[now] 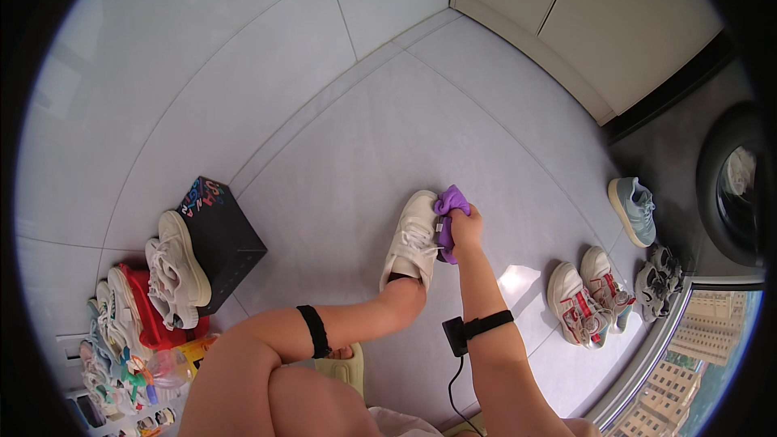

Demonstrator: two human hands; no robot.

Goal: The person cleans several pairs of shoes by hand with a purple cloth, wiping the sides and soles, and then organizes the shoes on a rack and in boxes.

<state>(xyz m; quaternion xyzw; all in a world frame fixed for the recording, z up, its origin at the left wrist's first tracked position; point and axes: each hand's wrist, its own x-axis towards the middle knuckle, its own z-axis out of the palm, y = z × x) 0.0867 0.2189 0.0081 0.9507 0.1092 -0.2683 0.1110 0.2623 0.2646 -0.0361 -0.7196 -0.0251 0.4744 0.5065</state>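
Note:
A white lace-up sneaker (pixel 410 237) is held above the floor in the middle, its toe pointing away from me. My left hand (pixel 408 292) reaches into its opening; the fingers are hidden inside the shoe, and only the wrist end shows. In my right hand (pixel 467 227) is a bunched purple cloth (pixel 452 199), which lies against the sneaker's right side near the toe. A small pale tag shows on the cloth. White laces (pixel 417 235) cross the top of the shoe, with one end hanging toward the cloth.
At left, white sneakers (pixel 176 267) lean by a black box (pixel 227 243), near a red plastic container (pixel 145 309), more shoes and a clear spray bottle (pixel 170 369). On the right stand red-and-white sneakers (pixel 576 303), a grey-blue shoe (pixel 634 209) and a front-loading washing machine (pixel 707 194).

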